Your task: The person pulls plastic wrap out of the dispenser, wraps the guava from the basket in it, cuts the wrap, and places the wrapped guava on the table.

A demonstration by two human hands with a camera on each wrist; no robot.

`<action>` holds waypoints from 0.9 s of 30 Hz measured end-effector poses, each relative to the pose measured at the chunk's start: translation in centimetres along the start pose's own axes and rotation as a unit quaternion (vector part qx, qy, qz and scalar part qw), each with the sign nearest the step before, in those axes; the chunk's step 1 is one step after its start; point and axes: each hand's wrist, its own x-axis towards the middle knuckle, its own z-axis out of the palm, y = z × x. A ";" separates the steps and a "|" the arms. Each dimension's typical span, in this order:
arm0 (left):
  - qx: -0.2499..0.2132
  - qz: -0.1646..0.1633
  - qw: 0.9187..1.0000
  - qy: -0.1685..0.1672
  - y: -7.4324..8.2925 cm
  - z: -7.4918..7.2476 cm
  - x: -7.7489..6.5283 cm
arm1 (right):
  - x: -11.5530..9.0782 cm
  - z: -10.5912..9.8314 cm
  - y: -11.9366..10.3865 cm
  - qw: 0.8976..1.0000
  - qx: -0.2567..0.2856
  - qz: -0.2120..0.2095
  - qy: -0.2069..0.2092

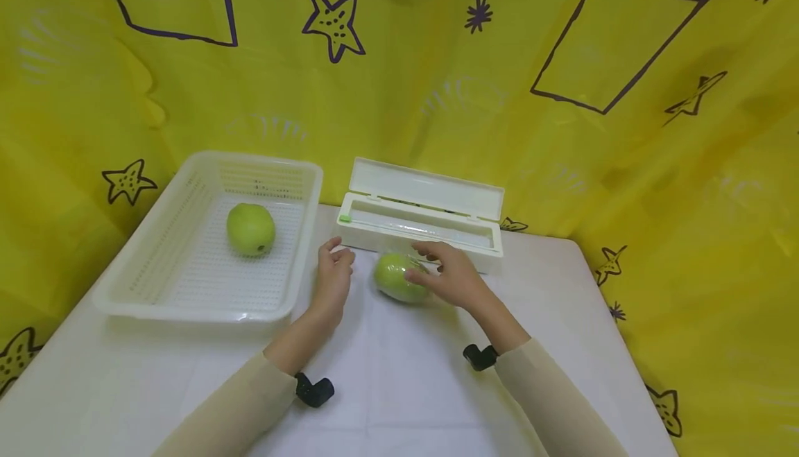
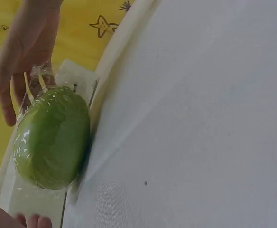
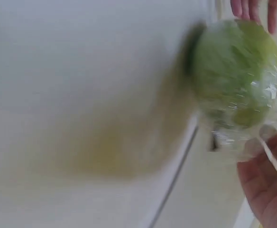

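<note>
A green oval fruit [image 1: 394, 278] in clear plastic wrap lies on the white table between my hands. The film gleams on its skin in the left wrist view, where the whole fruit [image 2: 53, 140] shows. My right hand [image 1: 454, 277] is at the fruit's right end, thumb and fingers apart. In the right wrist view, loose film [image 3: 233, 137] lies over the fingertips of that right hand [image 3: 269, 185]. To the left of the fruit, apart from it, my left hand [image 1: 333, 277] has loosely bent fingers and holds nothing.
Behind the fruit stands a long white wrap box [image 1: 415, 245], lid [image 1: 427, 186] raised, with a roll of film [image 1: 418, 227] inside and a green slider at its left end. A white plastic basket [image 1: 200, 315] at left holds another green fruit [image 1: 250, 229]. A yellow patterned curtain [image 1: 399, 96] hangs behind.
</note>
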 end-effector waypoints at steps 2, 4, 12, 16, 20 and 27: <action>0.062 0.036 0.996 -0.048 -0.1 0.2 -0.4 | -1.0 0.2 0.5 1.000 0.006 0.003 0.013; 0.121 0.084 0.985 -0.086 -0.2 0.3 -0.2 | -1.7 0.7 0.9 0.999 -0.002 -0.001 0.035; 0.230 0.180 0.948 -0.124 -0.7 0.7 1.4 | -3.1 1.5 1.5 0.991 -0.028 -0.027 0.128; 0.286 0.218 0.924 -0.131 -1.1 0.4 1.5 | -3.4 1.6 1.7 0.987 -0.012 -0.017 0.157; 0.335 0.287 0.886 -0.146 -1.0 0.4 1.2 | -3.6 1.7 1.9 0.984 0.004 -0.030 0.174; 0.406 0.327 0.839 -0.154 -0.3 1.0 0.4 | -4.3 2.5 2.1 0.967 -0.026 -0.154 0.202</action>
